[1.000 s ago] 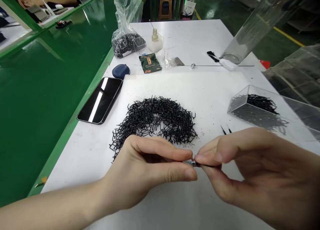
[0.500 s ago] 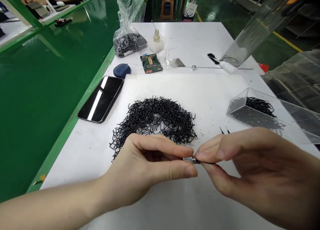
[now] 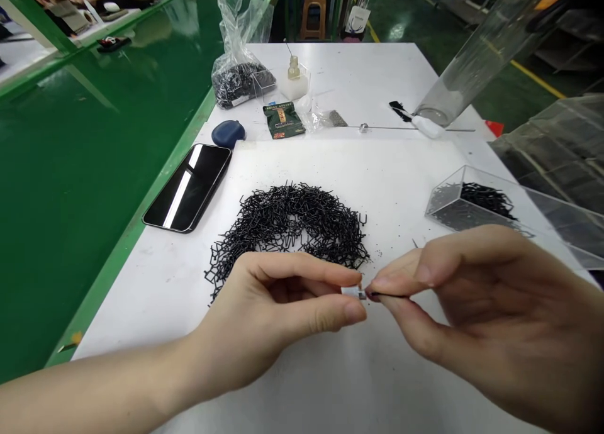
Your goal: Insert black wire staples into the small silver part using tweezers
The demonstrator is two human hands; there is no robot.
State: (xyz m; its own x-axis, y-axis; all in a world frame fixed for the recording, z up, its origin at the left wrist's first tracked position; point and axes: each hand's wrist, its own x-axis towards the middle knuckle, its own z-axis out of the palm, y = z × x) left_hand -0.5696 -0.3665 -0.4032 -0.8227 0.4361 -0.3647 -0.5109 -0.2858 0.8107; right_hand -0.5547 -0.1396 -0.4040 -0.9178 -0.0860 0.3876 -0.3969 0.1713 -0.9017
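Between the thumb and forefinger of my left hand (image 3: 264,321) is a small silver metal fitting (image 3: 350,291). My right hand (image 3: 491,308) pinches a thin black piece (image 3: 389,295) whose near end meets, or almost meets, the fitting's right side; whether they touch I cannot tell. Its fingertips hide part of that piece. Behind my hands, a curved pile of bent black pins (image 3: 287,211) lies on the white table, partly covered by my left hand.
A phone (image 3: 187,187) and a dark blue case (image 3: 228,134) lie left of the pile. On the right, a clear tray (image 3: 448,217) holds more black pieces. Farther back are a green packet (image 3: 284,119), a thin metal rod (image 3: 399,129), a plastic bag (image 3: 243,82) and a clear tube (image 3: 472,69).
My right hand has turned and risen slightly, and more of the thin black piece shows between its fingertips. The left hand keeps its pinch on the fitting, shifted slightly left and up.
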